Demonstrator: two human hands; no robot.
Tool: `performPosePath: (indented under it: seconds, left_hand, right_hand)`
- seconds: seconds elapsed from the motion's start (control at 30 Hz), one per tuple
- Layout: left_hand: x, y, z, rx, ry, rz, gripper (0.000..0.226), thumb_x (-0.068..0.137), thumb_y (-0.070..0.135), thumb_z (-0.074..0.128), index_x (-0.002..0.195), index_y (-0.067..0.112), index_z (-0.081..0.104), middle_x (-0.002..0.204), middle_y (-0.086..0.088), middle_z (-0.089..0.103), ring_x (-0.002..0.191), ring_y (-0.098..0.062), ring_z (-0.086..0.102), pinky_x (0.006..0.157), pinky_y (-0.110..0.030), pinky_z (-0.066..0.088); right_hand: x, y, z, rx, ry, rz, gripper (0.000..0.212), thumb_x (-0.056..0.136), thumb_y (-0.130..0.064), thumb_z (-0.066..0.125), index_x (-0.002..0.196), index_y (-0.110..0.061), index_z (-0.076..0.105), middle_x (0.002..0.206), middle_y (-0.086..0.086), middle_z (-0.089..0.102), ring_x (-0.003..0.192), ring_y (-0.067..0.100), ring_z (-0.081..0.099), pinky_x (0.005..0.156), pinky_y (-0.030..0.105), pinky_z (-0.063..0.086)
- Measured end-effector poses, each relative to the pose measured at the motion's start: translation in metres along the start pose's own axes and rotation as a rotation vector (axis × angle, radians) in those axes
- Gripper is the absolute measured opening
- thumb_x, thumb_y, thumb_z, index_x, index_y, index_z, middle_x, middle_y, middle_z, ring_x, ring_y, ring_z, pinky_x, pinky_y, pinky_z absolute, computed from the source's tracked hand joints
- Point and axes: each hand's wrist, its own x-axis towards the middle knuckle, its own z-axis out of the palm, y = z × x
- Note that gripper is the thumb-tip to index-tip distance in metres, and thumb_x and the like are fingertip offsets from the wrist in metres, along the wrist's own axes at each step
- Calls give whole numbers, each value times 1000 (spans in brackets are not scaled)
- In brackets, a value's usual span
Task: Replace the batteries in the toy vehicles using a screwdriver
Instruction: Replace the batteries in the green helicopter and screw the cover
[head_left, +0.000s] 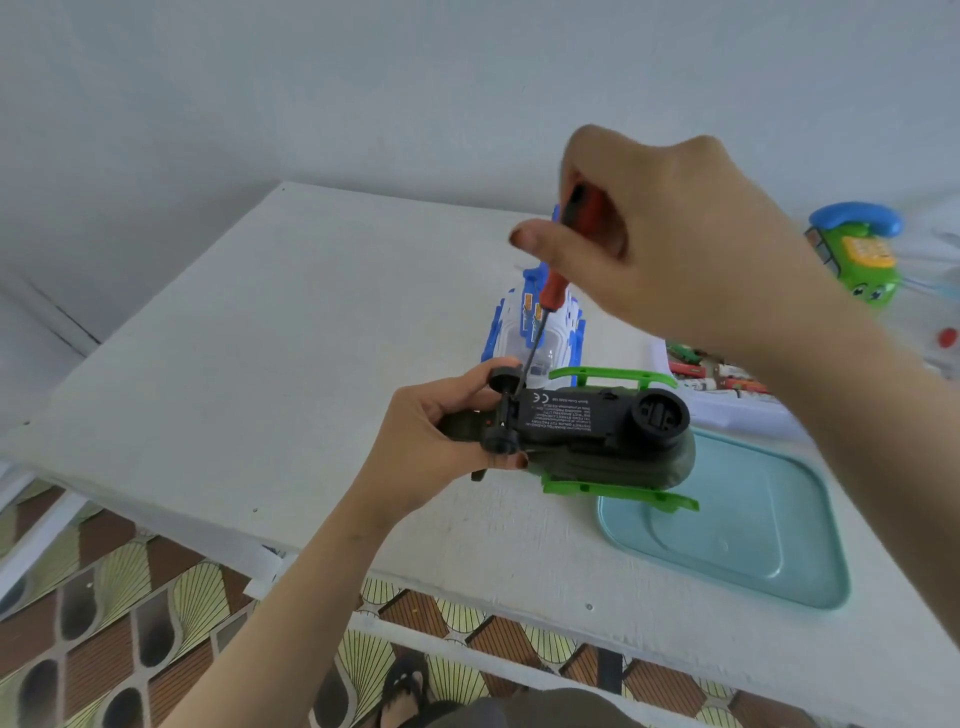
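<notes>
While left hand (431, 441) grip holds upturned toy car (587, 415), right hand (675, 244) grip clasps screwdriver (553, 291), tip at underside.

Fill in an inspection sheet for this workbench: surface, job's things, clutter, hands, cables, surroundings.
Surface: white table.
Job's things: dark toy car, underside up; red screwdriver, tip down at its wheel end.
Clutter: blue-and-white toy behind the car; teal tray; green toy phone; small red and green items, too blurred to name.
Hands: left hand grips the car; right hand grips the screwdriver.
Cables: nothing seen.
Surroundings: pale wall; patterned floor.
</notes>
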Motion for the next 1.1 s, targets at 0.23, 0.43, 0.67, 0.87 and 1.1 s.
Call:
performPosePath:
  seconds: [0.23, 0.43, 0.67, 0.87, 1.1]
  left_hand:
    - [-11, 28, -15, -18, 72, -1, 69, 50, -5, 86, 110, 22, 66, 78, 2, 75, 51, -3, 53, 44, -15, 42]
    - [-1, 58, -45, -101, 236, 68, 87, 43, -8, 77, 122, 23, 59, 65, 5, 71, 56, -7, 66, 55, -13, 51]
    - [32, 96, -73, -89, 309, 24, 76, 46, -4, 78, 115, 25, 65, 73, 0, 74, 69, -12, 71, 74, -20, 51]
    - [61, 132, -93, -96, 246, 8, 61, 44, 4, 81, 102, 20, 71, 75, 0, 74, 63, -13, 70, 54, -15, 51]
    - [83, 155, -131, -282, -19, -7, 36, 62, 54, 78, 77, 22, 79, 91, 4, 74, 87, -14, 70, 78, -29, 56]
  right_hand:
    - [-8, 34, -14, 1049, 149, 280, 27, 74, -20, 71, 82, -7, 48, 72, 2, 74, 53, 18, 65, 49, 26, 51]
    - [-19, 52, 14, 1207, 44, 535, 18, 98, -2, 42, 99, -8, 59, 71, -1, 69, 70, 15, 67, 73, 27, 57]
    - [-16, 36, 25, 1141, -162, 483, 46, 69, -62, 71, 83, -22, 56, 85, 2, 60, 84, 15, 59, 89, 35, 49]
    - [10, 22, 13, 869, -42, 415, 59, 53, -49, 85, 88, -23, 45, 78, 4, 44, 71, 14, 44, 67, 36, 38]
    - [39, 7, 10, 1431, 49, 554, 32, 65, -22, 72, 83, -11, 47, 74, 5, 60, 70, 18, 67, 67, 33, 59]
